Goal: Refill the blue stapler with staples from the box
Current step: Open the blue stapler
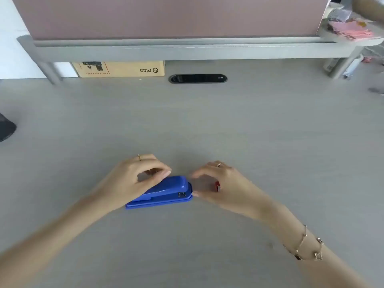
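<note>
The blue stapler (164,192) lies closed on the grey desk, its front end pointing right. My left hand (137,179) arches over its top. The thumb rests on the lid and the fingertips curl down behind it. My right hand (224,183) sits just right of the stapler's front. Its index finger and thumb are spread toward that end, and the thumb tip touches the base. A small red thing, probably the staple box (217,186), shows tucked under the right palm. Most of it is hidden.
A grey monitor riser (187,50) spans the back, with a brown cardboard box (120,69) under it. A black cable slot (197,78) is set in the desk behind the hands. A dark object (6,129) sits at the left edge, and clutter fills the far right corner.
</note>
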A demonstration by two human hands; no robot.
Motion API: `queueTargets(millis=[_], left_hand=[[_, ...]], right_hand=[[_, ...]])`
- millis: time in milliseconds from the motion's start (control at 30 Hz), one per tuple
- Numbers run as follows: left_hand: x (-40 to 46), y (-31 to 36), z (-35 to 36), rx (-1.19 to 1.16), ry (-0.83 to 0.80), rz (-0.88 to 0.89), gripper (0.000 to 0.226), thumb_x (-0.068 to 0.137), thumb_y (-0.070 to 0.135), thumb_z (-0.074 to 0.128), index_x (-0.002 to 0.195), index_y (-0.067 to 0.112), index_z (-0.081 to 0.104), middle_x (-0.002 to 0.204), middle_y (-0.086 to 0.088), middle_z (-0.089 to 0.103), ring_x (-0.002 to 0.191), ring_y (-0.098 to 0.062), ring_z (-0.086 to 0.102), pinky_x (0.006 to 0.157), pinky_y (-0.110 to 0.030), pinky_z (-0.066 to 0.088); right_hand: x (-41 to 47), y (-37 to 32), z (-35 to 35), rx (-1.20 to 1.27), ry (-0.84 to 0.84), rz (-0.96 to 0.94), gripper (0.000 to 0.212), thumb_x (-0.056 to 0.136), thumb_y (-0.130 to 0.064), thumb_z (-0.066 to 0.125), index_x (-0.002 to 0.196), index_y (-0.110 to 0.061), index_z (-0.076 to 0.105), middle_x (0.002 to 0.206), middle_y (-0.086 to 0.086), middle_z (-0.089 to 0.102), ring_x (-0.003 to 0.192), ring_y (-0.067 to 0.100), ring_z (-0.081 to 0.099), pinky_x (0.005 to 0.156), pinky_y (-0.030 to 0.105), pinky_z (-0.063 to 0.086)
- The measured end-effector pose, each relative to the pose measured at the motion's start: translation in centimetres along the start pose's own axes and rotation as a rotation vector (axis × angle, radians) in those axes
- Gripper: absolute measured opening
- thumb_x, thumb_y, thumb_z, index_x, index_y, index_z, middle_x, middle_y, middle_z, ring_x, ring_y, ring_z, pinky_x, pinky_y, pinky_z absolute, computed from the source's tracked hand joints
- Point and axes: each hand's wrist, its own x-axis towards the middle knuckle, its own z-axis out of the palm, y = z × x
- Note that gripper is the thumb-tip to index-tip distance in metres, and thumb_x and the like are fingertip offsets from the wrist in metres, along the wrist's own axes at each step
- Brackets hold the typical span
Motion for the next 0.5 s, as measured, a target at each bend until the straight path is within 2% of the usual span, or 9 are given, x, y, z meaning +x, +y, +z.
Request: queueTargets(millis=[67, 167, 200, 267, 333, 400, 500], left_hand=[[-0.5, 0.1, 0.1, 0.030, 0.038, 0.036, 0.035, 0.085, 0.061, 0.048, 0.087, 0.033, 0.069, 0.090, 0.012, 0.064, 0.078, -0.009, 0.063, 0.072, -0.021, 0.047], [-0.9, -0.4, 0.4, 0.071, 0.047, 0.065, 0.042, 0.080, 0.071, 0.045, 0.088, 0.034, 0.064, 0.089, 0.012, 0.060, 0.073, -0.009, 0.058, 0.067, -0.028, 0.047], [-1.1, -0.4, 0.5, 0.085, 0.051, 0.065, 0.043, 0.078, 0.073, 0.044, 0.089, 0.036, 0.062, 0.089, 0.012, 0.058, 0.073, -0.008, 0.057, 0.067, -0.030, 0.048], [-1.4, -0.4, 0.4, 0.103, 0.032, 0.064, 0.044, 0.075, 0.076, 0.046, 0.092, 0.039, 0.061, 0.089, 0.012, 0.056, 0.074, -0.007, 0.055, 0.066, -0.034, 0.049], [-1.5, -0.5, 0.2, 0.136, 0.021, 0.061, 0.047, 0.071, 0.079, 0.047, 0.094, 0.040, 0.060, 0.090, 0.013, 0.055, 0.075, -0.004, 0.053, 0.065, -0.031, 0.048], [-1.5, -0.4, 0.1, 0.187, 0.013, 0.068, 0.051, 0.068, 0.081, 0.046, 0.096, 0.040, 0.060, 0.091, 0.016, 0.055, 0.076, -0.003, 0.052, 0.065, -0.028, 0.047], [-1.4, -0.3, 0.1, 0.221, 0.013, 0.086, 0.051, 0.068, 0.081, 0.044, 0.096, 0.041, 0.059, 0.090, 0.020, 0.054, 0.075, -0.001, 0.052, 0.063, -0.024, 0.045]], right_hand=[[-0.3, -0.5, 0.6, -0.013, 0.044, -0.019, 0.023, 0.081, -0.040, 0.059, 0.103, -0.041, 0.055, 0.100, -0.020, 0.059, 0.103, -0.001, 0.046, 0.081, 0.030, 0.048], [-0.9, -1.1, 0.9, -0.052, 0.099, -0.038, 0.020, 0.082, -0.031, 0.061, 0.100, -0.038, 0.059, 0.099, -0.017, 0.060, 0.098, -0.001, 0.042, 0.076, 0.000, 0.031], [-1.0, -1.2, 1.0, -0.071, 0.109, -0.028, 0.019, 0.083, -0.030, 0.060, 0.100, -0.037, 0.060, 0.099, -0.017, 0.060, 0.098, -0.002, 0.040, 0.073, -0.005, 0.025], [-1.1, -1.3, 1.0, -0.059, 0.124, -0.043, 0.018, 0.082, -0.029, 0.061, 0.098, -0.035, 0.062, 0.098, -0.016, 0.061, 0.096, -0.002, 0.043, 0.072, 0.000, 0.030], [-0.8, -1.1, 1.2, -0.011, 0.125, -0.052, 0.016, 0.080, -0.028, 0.063, 0.095, -0.034, 0.063, 0.096, -0.014, 0.064, 0.095, 0.001, 0.048, 0.073, 0.012, 0.038], [-0.6, -1.0, 1.5, 0.002, 0.116, -0.056, 0.014, 0.079, -0.028, 0.064, 0.093, -0.032, 0.063, 0.095, -0.011, 0.065, 0.095, 0.004, 0.050, 0.079, 0.018, 0.042], [-0.4, -0.8, 1.8, 0.005, 0.138, -0.074, 0.012, 0.078, -0.029, 0.065, 0.090, -0.031, 0.063, 0.092, -0.007, 0.064, 0.094, 0.007, 0.051, 0.082, 0.021, 0.042]])
